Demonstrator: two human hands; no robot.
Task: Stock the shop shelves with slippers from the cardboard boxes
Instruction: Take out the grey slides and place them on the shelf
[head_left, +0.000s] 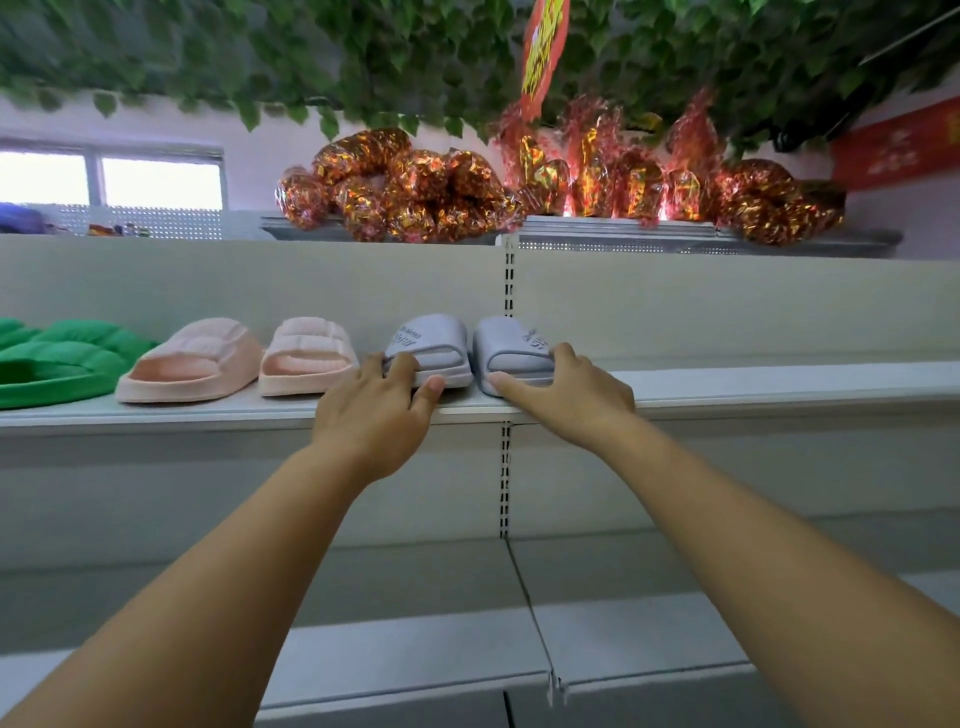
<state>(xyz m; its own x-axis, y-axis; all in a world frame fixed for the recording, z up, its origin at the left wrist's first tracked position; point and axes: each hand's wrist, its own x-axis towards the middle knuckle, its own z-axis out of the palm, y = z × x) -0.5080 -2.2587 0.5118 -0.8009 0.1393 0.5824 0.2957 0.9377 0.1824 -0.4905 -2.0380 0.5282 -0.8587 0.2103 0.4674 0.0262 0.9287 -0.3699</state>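
Observation:
Two pale grey-lilac slippers stand side by side on the white shelf (727, 382), heels toward me. My left hand (376, 410) holds the heel of the left grey slipper (434, 343), fingers over its edge and thumb against the sole. My right hand (563, 392) grips the heel of the right grey slipper (511, 345), thumb along the sole's front and fingers round its right side. Left of them sits a pink pair (244, 358), then green slippers (57, 364). No cardboard box is in view.
The shelf runs bare to the right of the grey pair. Lower white shelves (415, 654) sit below my arms. Red and gold foil-wrapped bundles (415, 192) lie on the top shelf, under hanging green leaves (363, 52). A slotted upright (508, 280) divides the shelf bays.

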